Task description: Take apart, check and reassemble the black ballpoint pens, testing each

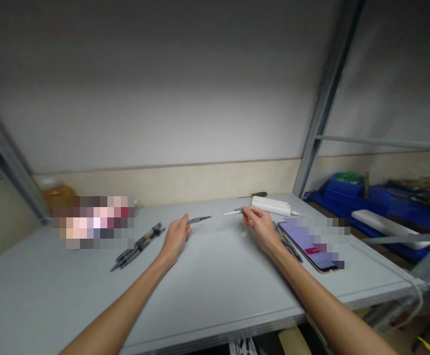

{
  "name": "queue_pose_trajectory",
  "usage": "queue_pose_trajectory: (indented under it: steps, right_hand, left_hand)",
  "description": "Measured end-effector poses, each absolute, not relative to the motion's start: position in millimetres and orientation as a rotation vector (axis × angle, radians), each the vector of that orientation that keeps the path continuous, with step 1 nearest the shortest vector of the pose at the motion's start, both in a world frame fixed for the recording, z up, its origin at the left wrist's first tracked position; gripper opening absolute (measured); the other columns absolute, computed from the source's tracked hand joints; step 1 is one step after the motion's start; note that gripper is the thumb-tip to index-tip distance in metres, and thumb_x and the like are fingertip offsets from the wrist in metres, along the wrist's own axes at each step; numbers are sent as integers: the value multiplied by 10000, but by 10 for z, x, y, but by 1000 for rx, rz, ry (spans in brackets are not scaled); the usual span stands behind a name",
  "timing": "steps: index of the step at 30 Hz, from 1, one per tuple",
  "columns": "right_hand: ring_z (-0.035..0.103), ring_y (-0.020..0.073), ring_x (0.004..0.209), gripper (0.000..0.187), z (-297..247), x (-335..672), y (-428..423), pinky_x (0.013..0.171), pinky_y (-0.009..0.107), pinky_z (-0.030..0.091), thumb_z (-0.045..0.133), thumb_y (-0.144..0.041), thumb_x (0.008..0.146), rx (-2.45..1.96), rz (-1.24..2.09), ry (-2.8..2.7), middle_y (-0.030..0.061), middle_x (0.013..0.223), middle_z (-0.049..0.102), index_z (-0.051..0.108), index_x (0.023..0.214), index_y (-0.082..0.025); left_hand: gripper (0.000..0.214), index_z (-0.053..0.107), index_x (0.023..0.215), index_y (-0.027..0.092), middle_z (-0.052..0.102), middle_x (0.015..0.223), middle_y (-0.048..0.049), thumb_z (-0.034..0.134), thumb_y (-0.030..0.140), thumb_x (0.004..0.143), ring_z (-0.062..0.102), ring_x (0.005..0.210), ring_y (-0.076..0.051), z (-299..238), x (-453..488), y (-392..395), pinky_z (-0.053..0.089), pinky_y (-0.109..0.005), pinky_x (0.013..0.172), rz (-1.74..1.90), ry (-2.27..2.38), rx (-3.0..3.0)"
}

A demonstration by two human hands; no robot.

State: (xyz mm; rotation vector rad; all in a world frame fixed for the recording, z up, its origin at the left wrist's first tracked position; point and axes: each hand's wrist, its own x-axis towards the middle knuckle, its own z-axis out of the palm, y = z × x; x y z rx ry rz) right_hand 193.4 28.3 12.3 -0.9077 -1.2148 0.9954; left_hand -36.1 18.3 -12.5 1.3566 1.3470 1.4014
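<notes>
Left of the smartphone (305, 243), the left hand (177, 236) grips a grey pen (201, 219), the right hand (262, 227) a slim white stick (232, 213), unjoined. Pens (291, 246) lie beside it, a pen bundle (137, 250) well left; which are finished, I can't tell.

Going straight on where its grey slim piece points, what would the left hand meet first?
Likely the thin white piece in the right hand, nearly in line with the grey slim piece; depth is unclear.
</notes>
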Motion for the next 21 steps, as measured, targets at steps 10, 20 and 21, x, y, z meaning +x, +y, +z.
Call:
queue_pose_trajectory:
  steps: [10, 20, 21]
  right_hand:
    - [420, 100, 473, 312, 129, 1917, 259, 475, 240, 308, 630, -424, 664, -935, 982, -1246, -18, 496, 486, 539, 515, -165]
    - [410, 106, 473, 330, 145, 1904, 243, 479, 247, 307, 628, -452, 659, -955, 970, -1284, -11, 491, 489, 541, 510, -171]
    - [411, 107, 475, 333, 146, 1904, 242, 479, 247, 306, 625, -456, 660, -956, 968, -1284, -11, 493, 488, 540, 511, -172]
  left_hand:
    - [474, 308, 468, 203, 288, 399, 71, 401, 556, 770, 258, 378, -64, -144, -366, 197, 217, -216, 413, 1399, 1351, 1358]
    - [495, 305, 461, 204, 283, 406, 69, 377, 582, 772, 259, 383, -71, -115, -355, 147, 222, -227, 431, 1357, 1366, 1382]
    - [496, 303, 457, 205, 281, 403, 70, 381, 581, 770, 258, 381, -71, -114, -355, 147, 221, -228, 431, 1359, 1364, 1382]
